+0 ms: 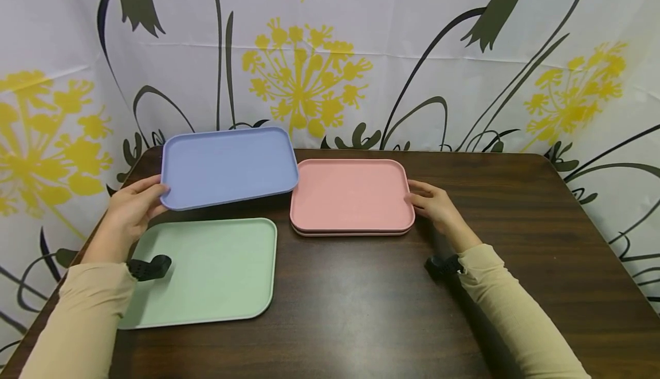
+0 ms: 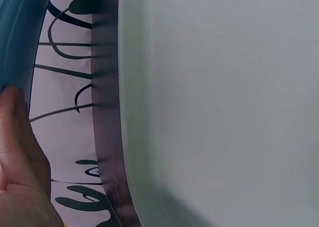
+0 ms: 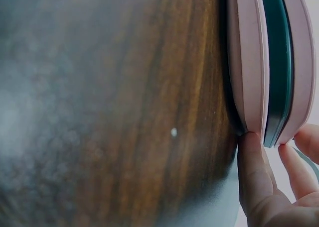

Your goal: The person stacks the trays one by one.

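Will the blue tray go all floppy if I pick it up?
Probably not: the blue tray looks flat, with no sag, while the left hand holds one end. It's likely light for its size, since it looks thin. It may feel a bit slippery, because its surface looks smooth.

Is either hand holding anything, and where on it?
The left hand holds the blue tray by its left edge, near the front corner. The right hand touches the right edge of the pink-topped stack; whether it grips, I can't tell.
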Demonstrator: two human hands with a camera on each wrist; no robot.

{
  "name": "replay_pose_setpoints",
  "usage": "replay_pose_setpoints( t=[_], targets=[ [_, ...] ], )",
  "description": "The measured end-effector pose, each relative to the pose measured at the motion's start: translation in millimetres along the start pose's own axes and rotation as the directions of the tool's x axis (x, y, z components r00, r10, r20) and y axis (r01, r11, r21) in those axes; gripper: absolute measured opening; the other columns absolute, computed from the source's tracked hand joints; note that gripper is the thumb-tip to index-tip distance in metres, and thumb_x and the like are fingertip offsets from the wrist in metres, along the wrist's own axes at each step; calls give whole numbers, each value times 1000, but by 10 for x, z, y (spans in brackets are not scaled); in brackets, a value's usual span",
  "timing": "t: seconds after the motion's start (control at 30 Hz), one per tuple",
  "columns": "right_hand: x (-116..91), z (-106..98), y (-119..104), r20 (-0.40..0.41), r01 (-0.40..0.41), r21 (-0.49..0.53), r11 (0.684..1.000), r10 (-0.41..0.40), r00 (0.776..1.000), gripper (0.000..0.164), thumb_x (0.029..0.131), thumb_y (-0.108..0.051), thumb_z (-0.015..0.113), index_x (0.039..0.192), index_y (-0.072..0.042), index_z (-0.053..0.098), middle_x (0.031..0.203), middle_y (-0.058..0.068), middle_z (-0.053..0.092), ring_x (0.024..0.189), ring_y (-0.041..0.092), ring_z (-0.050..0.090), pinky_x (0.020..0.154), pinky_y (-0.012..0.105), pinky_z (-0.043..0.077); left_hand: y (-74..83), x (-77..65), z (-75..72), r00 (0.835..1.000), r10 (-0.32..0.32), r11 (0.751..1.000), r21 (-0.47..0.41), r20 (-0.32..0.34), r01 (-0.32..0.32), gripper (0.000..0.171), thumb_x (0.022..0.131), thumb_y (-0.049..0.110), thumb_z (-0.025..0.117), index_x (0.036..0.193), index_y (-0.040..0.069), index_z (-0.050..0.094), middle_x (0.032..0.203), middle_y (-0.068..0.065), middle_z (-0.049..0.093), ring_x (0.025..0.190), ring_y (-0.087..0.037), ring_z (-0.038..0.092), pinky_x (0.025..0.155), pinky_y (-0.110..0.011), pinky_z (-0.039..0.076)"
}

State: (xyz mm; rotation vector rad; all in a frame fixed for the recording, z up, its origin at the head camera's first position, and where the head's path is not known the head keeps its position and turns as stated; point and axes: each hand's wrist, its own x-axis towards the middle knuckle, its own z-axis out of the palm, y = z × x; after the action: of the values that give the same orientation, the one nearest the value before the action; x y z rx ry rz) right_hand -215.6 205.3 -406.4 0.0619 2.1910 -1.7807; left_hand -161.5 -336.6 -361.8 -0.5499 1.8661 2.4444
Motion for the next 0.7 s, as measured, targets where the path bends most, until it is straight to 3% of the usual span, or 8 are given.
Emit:
replay_pose_setpoints(
  t=[0.7],
  targets=[
    [2,-6,-10,10,-5,10,1000,5,1000,53,95,-9,53,144,0,35,134,22,46,88,-5,57,79,11,52,-34,6,164,998,33,997,72,62,-38,26,87,1,62,81,26,67,72,11,68,64,-2,65,56,-15,57]
  ],
)
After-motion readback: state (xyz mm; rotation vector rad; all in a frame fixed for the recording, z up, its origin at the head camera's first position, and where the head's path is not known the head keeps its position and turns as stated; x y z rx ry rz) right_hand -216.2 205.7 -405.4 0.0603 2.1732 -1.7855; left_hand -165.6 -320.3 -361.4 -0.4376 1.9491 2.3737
